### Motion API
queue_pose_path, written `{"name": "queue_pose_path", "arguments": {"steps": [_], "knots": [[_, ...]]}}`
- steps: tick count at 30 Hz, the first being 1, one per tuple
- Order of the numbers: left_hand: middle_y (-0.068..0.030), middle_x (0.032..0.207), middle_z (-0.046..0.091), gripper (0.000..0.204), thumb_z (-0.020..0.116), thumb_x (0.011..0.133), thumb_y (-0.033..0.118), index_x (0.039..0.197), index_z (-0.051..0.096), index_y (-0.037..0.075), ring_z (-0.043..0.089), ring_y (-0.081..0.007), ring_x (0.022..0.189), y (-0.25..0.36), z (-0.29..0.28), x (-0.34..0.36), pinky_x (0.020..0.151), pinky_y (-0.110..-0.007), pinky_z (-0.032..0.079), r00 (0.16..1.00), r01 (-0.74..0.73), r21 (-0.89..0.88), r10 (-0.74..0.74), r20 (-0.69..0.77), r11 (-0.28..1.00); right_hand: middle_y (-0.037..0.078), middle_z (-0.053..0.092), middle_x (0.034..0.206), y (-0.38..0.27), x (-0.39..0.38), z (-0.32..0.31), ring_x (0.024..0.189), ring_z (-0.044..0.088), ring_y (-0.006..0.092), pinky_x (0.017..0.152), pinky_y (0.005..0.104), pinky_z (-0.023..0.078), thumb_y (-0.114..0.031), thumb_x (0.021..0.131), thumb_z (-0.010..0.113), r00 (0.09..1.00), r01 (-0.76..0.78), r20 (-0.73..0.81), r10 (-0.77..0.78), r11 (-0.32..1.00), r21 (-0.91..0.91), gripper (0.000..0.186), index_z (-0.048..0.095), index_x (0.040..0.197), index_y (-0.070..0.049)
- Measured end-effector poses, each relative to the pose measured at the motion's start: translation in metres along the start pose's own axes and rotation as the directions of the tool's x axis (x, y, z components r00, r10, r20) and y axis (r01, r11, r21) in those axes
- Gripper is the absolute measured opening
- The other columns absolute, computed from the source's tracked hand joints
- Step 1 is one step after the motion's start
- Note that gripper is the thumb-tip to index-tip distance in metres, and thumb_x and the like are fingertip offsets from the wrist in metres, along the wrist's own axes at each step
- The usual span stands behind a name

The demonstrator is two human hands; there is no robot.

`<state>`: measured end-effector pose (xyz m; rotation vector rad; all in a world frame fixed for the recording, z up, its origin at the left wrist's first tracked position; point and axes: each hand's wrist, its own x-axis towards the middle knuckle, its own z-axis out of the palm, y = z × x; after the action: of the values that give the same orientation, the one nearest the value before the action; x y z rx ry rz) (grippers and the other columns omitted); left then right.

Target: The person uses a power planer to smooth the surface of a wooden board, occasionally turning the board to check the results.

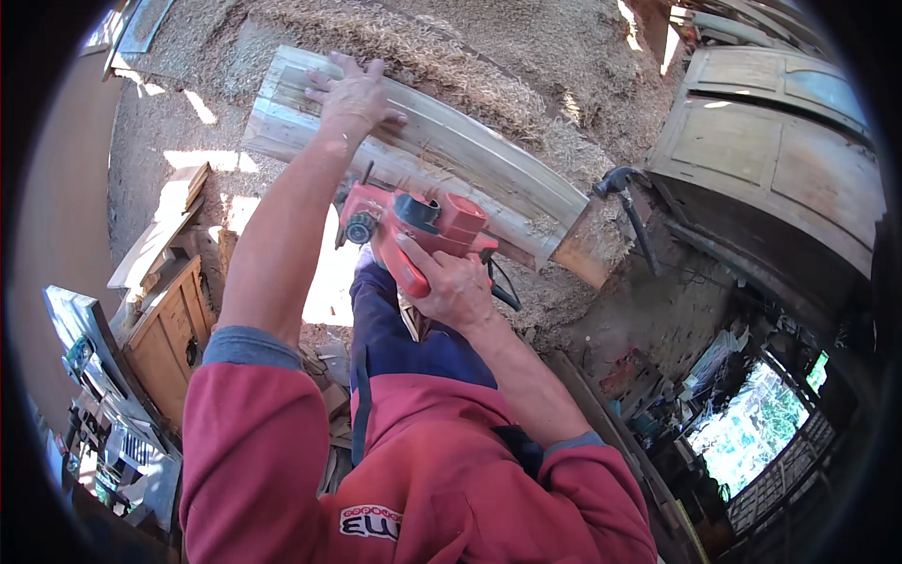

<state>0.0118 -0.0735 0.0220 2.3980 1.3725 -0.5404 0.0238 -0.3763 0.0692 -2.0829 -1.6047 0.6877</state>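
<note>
My right hand (456, 285) is wrapped round the handle of a red electric planer (420, 226), which has a black knob at its front and a dark cord at its rear. The planer is held tilted, close to the near edge of a pale wooden panel (470, 150); whether it touches the wood I cannot tell. Over the panel's left part my left hand (352, 99) lies flat with its fingers spread. The panel lies slanted from upper left to lower right and has long grooves along it.
A claw hammer (631, 202) rests by the panel's right end. Wooden cabinet pieces (742, 141) stand at the right. Wood shavings (526, 56) cover the ground behind the panel. At the left are a small wooden door (174, 334) and stacked boards (164, 226).
</note>
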Motion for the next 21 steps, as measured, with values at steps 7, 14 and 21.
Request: {"name": "queue_pose_path", "arguments": {"steps": [7,14,21], "knots": [[-0.0445,0.161,0.011,0.100,0.087,0.072,0.062,0.148,0.042,0.014,0.022,-0.0792,0.136,-0.004,0.009,0.009,0.107,-0.086,0.024,1.000,-0.021,0.044,0.021,-0.004,0.999,0.004,0.062,0.074,0.072,-0.091,-0.044,0.065,0.065,0.0266,0.067,0.0423,0.053,-0.023,0.065,0.084,1.000,-0.008,0.006,0.008,0.999,-0.051,0.075,0.067,0.137,-0.019],[-0.0433,0.161,0.011,0.104,0.086,0.070,0.067,0.149,0.041,0.016,0.013,-0.0813,0.136,-0.006,0.014,0.009,0.108,-0.087,0.021,0.999,-0.031,0.055,0.032,-0.012,0.998,0.004,0.056,0.072,0.127,-0.167,-0.071,0.065,0.062,0.0265,0.073,0.0431,0.053,-0.021,0.064,0.084,0.998,-0.064,0.009,0.065,0.996,-0.055,0.072,0.069,0.135,-0.017],[-0.0451,0.160,0.011,0.102,0.086,0.071,0.064,0.149,0.041,0.016,0.012,-0.0819,0.136,-0.013,0.021,0.008,0.106,-0.089,0.022,0.997,-0.050,0.045,0.052,-0.057,0.998,0.003,0.057,0.072,0.131,-0.175,-0.068,0.066,0.063,0.0249,0.072,0.0426,0.053,-0.022,0.064,0.084,0.997,-0.072,0.007,0.072,0.997,-0.038,0.072,0.069,0.134,-0.018]]}}
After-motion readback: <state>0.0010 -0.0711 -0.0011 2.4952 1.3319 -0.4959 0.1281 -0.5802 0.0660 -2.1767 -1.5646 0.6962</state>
